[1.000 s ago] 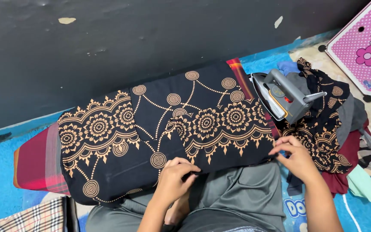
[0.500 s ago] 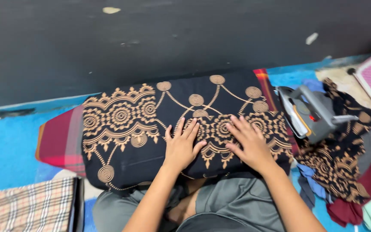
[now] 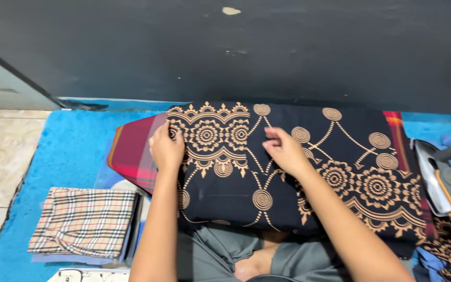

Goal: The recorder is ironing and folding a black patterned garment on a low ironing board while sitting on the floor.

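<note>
The black cloth printed with tan floral medallions (image 3: pixel 288 167) is laid flat over the red-striped padded board (image 3: pixel 131 154) in the middle of the scene, and both hands are on its far-left part. The left hand (image 3: pixel 166 149) is curled at the cloth's left edge, seemingly gripping it, while the right hand (image 3: pixel 285 151) is laid loosely with fingers bent, pinching nothing. Smoothing is best done outward in even strokes, kept well apart from the grey iron (image 3: pixel 447 180) at right; a folded checked cloth (image 3: pixel 84 222) is seen near left on the blue mat (image 3: pixel 63 151).
</note>
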